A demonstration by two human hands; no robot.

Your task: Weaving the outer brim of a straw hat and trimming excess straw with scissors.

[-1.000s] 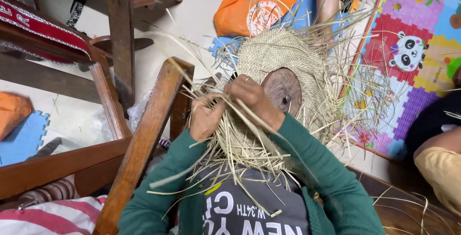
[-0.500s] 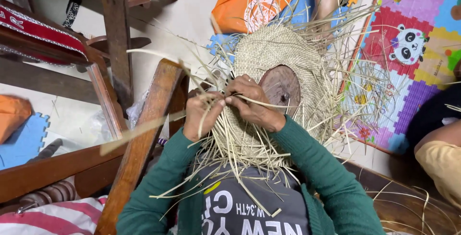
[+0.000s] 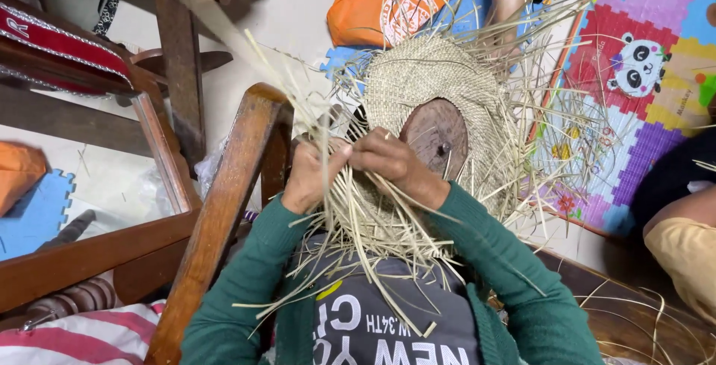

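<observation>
A half-woven straw hat (image 3: 436,85) sits over a round brown wooden form (image 3: 437,135), with many loose pale straw strands fanning out around its edge. My left hand (image 3: 307,177) pinches a bundle of straw strands (image 3: 298,96) that rise up and to the left. My right hand (image 3: 391,162) grips strands at the hat's near edge, right beside the left hand. Both arms wear green sleeves. More loose strands hang over my grey printed shirt (image 3: 388,320).
A wooden chair frame (image 3: 224,208) stands at my left, with more wooden furniture (image 3: 175,59) behind it. An orange bag (image 3: 391,0) lies beyond the hat. A colourful foam puzzle mat (image 3: 641,74) covers the floor at right. Another person's leg (image 3: 690,242) shows at the right edge.
My left hand has pulled a bundle of strands upward and to the left; they lay lower and more sideways before. Both hands stay close together at the hat's near edge.
</observation>
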